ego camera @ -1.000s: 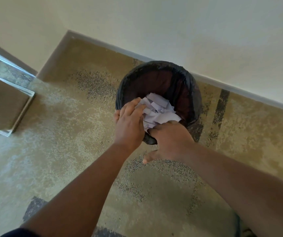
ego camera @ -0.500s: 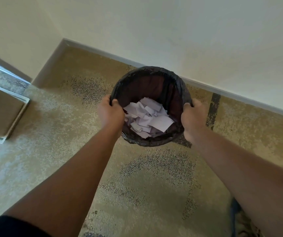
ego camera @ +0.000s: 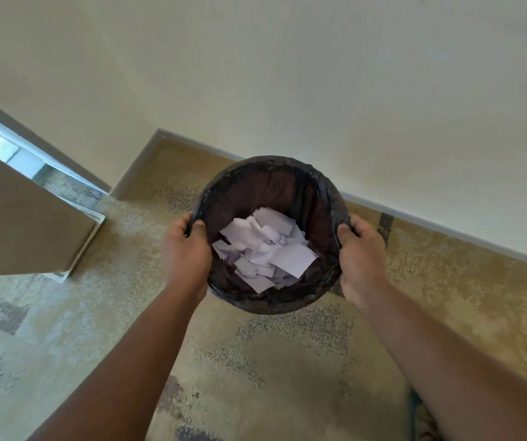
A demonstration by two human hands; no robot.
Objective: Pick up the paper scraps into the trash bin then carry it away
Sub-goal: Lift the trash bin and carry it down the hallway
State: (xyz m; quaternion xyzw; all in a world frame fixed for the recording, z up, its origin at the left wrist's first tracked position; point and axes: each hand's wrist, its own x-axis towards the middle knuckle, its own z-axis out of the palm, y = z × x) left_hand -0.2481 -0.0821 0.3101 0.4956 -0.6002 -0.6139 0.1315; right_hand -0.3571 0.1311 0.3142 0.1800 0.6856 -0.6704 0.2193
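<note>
A: How should the carry go?
B: Keep the trash bin (ego camera: 275, 233) level. The left hand (ego camera: 185, 253) and right hand (ego camera: 362, 257) each pinch the liner-covered rim, so the paper scraps (ego camera: 265, 249) stay inside, above the carpet near the wall's edge.
A: What changed?
B: The bin now sits higher; both hands have kept the same hold.

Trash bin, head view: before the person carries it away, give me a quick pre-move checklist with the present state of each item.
1. Left hand grips the rim of the trash bin: ok.
2. Right hand grips the opposite side of the rim: ok.
3. Paper scraps lie inside the bin, none over the rim: ok.
4. No scraps left on the visible carpet: ok; the floor hidden under the bin and arms, cannot tell.
5. Black liner folded over the rim all round: ok where visible.
6. Bin clear of the floor: cannot tell.
</note>
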